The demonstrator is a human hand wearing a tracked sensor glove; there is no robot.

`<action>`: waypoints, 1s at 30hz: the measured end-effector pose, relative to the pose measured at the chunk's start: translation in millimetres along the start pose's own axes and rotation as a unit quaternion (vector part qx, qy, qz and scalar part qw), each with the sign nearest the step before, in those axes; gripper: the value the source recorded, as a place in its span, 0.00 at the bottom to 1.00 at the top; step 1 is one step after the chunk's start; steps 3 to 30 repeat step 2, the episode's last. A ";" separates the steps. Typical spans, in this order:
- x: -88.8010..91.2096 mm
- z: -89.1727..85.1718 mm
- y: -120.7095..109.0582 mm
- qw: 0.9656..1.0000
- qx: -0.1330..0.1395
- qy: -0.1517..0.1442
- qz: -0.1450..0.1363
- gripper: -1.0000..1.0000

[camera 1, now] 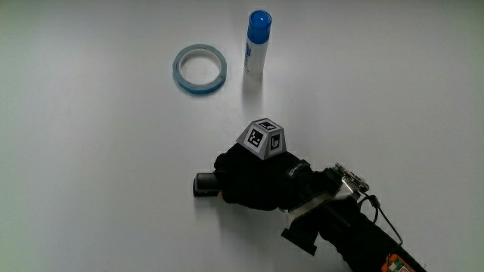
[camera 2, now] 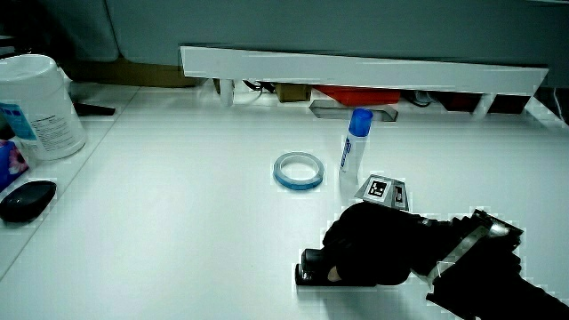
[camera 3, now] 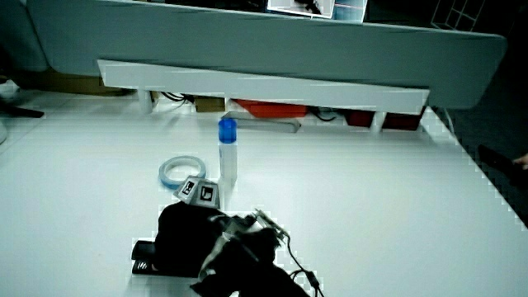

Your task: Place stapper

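Down on the white counter (camera 1: pixel 91 189), the hand (camera 1: pixel 253 177) lies low with its fingers curled around a small black stapler (camera 1: pixel 204 183), one end of which sticks out from under the glove and rests on the counter surface. The patterned cube (camera 1: pixel 265 137) sits on the back of the glove, and the forearm (camera 1: pixel 363 238) runs from it toward the person's edge of the counter. In both side views the stapler (camera 2: pixel 311 267) shows as a dark block poking out from beneath the hand (camera 2: pixel 369 244), flat against the counter; it looks the same from the other angle (camera 3: pixel 144 256), with the hand (camera 3: pixel 186 235) closed over it. Farther from the person than the hand, a blue roll of tape (camera 1: pixel 200 68) lies flat, and just beside it a glue stick with a blue cap (camera 1: pixel 256 41) stands upright; the two are near each other but not touching. In a side view, a white tub (camera 2: pixel 40 105) stands near the counter's edge, with a black computer mouse (camera 2: pixel 27 200) nearer to the person than the tub. A low white partition (camera 2: pixel 356 71) runs along the counter's edge farthest from the person.
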 end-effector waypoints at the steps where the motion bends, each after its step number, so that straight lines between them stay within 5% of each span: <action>1: 0.9 0.0 -1.2 1.000 0.002 -0.005 -0.005 0.50; 2: 4.9 -1.1 -1.7 1.000 0.000 -0.005 -0.008 0.43; 30: 4.9 -1.1 -1.7 1.000 0.000 -0.005 -0.008 0.43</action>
